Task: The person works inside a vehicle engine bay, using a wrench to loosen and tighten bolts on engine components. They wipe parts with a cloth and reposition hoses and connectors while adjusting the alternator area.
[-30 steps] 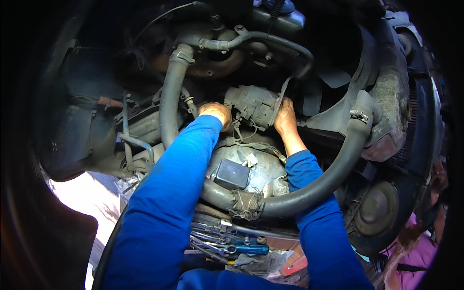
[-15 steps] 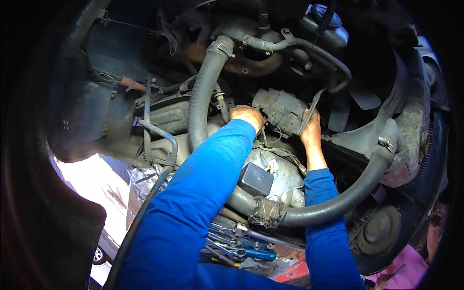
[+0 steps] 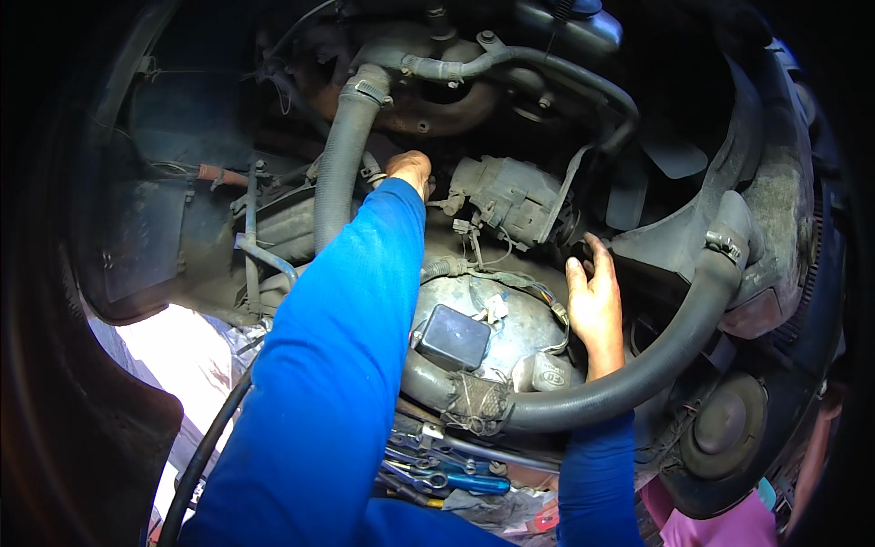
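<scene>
A dusty grey engine unit, perhaps a compressor or alternator [image 3: 519,201], sits in the middle of the engine bay with a belt [image 3: 572,187] at its right end. My left hand [image 3: 409,170] is deep in the bay, left of this unit and beside the thick upright hose [image 3: 346,164]. Its fingers look curled in; what they grip, if anything, is hidden. Below the unit's right end, my right hand [image 3: 595,296] holds nothing, its fingers apart and pointing up. The right forearm passes under a large curved hose [image 3: 629,392].
A black box [image 3: 454,335] rests on a rounded metal cover [image 3: 510,310], with wiring [image 3: 538,292] above. Wrenches [image 3: 410,469] and a blue-handled tool [image 3: 476,483] lie at the front. Fan blades [image 3: 627,201] stand right of the unit. Something pink [image 3: 720,524] shows at lower right.
My right hand has left the belt end of the unit and dropped lower, its fingers now spread. My left hand has shifted away from the unit's left end. The view has moved slightly.
</scene>
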`<state>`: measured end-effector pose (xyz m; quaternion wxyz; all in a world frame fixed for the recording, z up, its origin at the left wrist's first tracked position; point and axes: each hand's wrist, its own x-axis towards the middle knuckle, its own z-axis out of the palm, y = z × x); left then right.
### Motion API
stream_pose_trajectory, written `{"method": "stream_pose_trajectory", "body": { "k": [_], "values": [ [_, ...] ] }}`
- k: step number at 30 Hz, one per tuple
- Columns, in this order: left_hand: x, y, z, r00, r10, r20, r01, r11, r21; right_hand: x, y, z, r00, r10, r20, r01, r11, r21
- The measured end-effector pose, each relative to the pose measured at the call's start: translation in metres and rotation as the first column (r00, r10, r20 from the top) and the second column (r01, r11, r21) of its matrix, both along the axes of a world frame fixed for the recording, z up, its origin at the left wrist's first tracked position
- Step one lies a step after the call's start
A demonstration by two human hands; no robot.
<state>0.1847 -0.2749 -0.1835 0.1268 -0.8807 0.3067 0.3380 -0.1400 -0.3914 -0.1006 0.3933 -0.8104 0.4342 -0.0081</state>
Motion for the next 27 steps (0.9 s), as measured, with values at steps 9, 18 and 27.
{"method": "stream_pose_trajectory", "body": {
  "k": [9,18,27],
  "values": [
    [0.003,-0.009,-0.023,0.999,-0.041,0.013,0.041,0.999,0.017,-0.003,-0.007,0.016,0.970,0.219,-0.105,-0.236,0.952,-0.196],
    [0.009,-0.007,-0.053,0.989,-0.138,-0.045,0.134,0.987,-0.090,-0.004,-0.001,0.024,0.934,0.245,-0.261,-0.297,0.937,-0.185],
    [0.017,-0.001,-0.075,0.979,-0.157,0.127,0.150,0.987,0.064,-0.008,-0.005,0.029,0.892,0.225,-0.392,-0.277,0.957,-0.081]
  ]
}}
